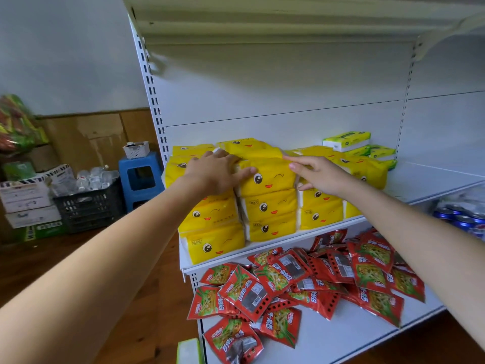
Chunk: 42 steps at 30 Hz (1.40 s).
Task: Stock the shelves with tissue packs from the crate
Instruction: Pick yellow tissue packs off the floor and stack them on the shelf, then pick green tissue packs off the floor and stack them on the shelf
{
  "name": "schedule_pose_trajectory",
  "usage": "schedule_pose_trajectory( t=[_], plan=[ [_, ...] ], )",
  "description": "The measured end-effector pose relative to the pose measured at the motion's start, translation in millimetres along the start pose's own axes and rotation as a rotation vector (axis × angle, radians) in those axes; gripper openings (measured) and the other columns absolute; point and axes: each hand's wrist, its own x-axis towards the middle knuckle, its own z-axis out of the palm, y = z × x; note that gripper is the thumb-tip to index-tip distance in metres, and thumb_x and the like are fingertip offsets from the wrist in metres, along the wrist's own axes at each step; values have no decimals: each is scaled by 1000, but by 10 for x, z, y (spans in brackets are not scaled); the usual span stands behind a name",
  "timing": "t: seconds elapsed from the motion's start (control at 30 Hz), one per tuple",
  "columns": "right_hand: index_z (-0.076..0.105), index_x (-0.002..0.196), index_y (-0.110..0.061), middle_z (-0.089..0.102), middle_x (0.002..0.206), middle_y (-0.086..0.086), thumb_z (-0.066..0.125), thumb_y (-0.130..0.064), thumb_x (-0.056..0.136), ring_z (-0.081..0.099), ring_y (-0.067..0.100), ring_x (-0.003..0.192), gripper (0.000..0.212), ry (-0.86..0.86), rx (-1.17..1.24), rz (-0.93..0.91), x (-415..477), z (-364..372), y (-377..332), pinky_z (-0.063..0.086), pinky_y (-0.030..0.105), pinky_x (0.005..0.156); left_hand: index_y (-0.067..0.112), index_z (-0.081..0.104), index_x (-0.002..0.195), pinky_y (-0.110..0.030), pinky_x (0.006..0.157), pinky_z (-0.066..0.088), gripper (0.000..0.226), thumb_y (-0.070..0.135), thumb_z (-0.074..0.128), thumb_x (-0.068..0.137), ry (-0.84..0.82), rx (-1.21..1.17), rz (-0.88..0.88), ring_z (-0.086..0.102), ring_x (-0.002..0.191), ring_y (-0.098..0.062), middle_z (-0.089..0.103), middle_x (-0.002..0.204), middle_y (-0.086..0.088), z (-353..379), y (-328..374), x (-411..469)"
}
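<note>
1. On the middle shelf [301,244] of the white rack, seen from the head camera, both hands work at the top yellow tissue pack [273,174] of the centre stack.
2. Left hand [212,174] lies flat with fingers spread over the pack's left end and the stack beside it; it presses, it does not clasp.
3. Right hand [317,174] lies open too, fingers straight along the pack's right upper edge, gripping nothing.
4. Step in hand, as I judge it: seating a pack just placed and squaring it with its neighbours.
5. Next move likely calls for letting go and reaching for another pack; a dark crate [89,203] stands on the floor at left, though it seems to hold bottles, and I cannot tell if it is the supply.
6. Packs are soft, glossy yellow wrappers printed with a winking face, stacked three high in several columns across the shelf's left half.
7. Green packs [349,141] sit at the back right; red snack bags [301,282] lie loose on the shelf below.
</note>
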Motion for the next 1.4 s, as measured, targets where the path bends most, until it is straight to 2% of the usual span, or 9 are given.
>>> schedule_pose_trajectory(
  t=[0.1, 0.17, 0.53, 0.67, 0.8, 0.97, 1.17, 1.3, 1.4],
  plan=[
    [31, 143, -27, 34, 148, 4, 48, -25, 95, 52, 30, 120, 51, 54, 48, -38, -52, 10, -74, 56, 26, 77, 31, 26, 147, -49, 109, 24, 76, 73, 30, 83, -7, -20, 10, 20, 142, -25, 23, 155, 0, -13, -5, -16],
    [27, 145, -28, 29, 149, -3, 55, -25, 91, 54, 17, 116, 60, 59, 100, -37, -70, 29, -101, 55, 29, 80, 32, 24, 147, -49, 109, 24, 77, 72, 32, 83, -2, -10, 17, 20, 143, -25, 22, 156, 1, -11, -14, -20],
    [36, 141, -22, 34, 148, 1, 61, -27, 87, 52, 17, 117, 60, 136, 101, -29, -67, -11, -147, 51, 11, 60, 30, 22, 148, -44, 112, 22, 76, 68, 40, 84, 116, -69, 41, 21, 143, -24, 20, 157, 1, -1, -62, -95],
    [46, 135, -20, 42, 142, 5, 64, -28, 86, 53, 19, 118, 52, 390, 46, -104, -77, -102, -222, 45, 25, 81, 24, 36, 143, -41, 107, 32, 67, 60, 46, 87, 318, -150, 131, 36, 135, -24, 39, 148, -2, -49, -278, -364],
    [55, 126, -18, 53, 127, -1, 64, -29, 86, 56, 8, 104, 42, 538, -61, -340, -138, 41, -446, 41, 10, 84, 17, 43, 139, -39, 100, 38, 58, 50, 46, 91, 460, -309, 86, 45, 128, -24, 50, 138, -6, -17, -739, -770],
    [50, 120, -33, 48, 120, -13, 59, -39, 79, 52, -9, 96, 43, 345, -33, -545, -328, 775, -921, 44, 6, 64, 16, 41, 141, -34, 104, 35, 52, 37, 50, 94, 465, -341, -120, 42, 131, -21, 47, 141, -4, 347, -1281, -1379],
    [57, 124, -24, 47, 127, -12, 59, -36, 81, 50, 2, 114, 44, 107, 28, -663, -603, 2070, -1113, 45, 9, 73, 19, 37, 143, -35, 108, 33, 55, 38, 50, 94, 294, -380, -299, 38, 134, -21, 43, 144, -4, 1066, -1644, -1950],
    [56, 128, -26, 51, 132, -7, 63, -31, 85, 47, 1, 116, 44, -147, 28, -569, -836, 2974, -897, 43, 14, 87, 17, 39, 142, -34, 103, 37, 53, 35, 51, 94, 188, -415, -373, 44, 128, -21, 43, 144, -5, 1543, -1826, -2254],
    [53, 130, -28, 52, 131, -7, 63, -30, 86, 52, 5, 111, 45, -367, -2, -385, -1043, 3520, -476, 44, 24, 91, 19, 39, 141, -37, 103, 40, 52, 37, 52, 93, -63, -349, -452, 44, 129, -22, 38, 147, -5, 1894, -2009, -2449]
  ],
)
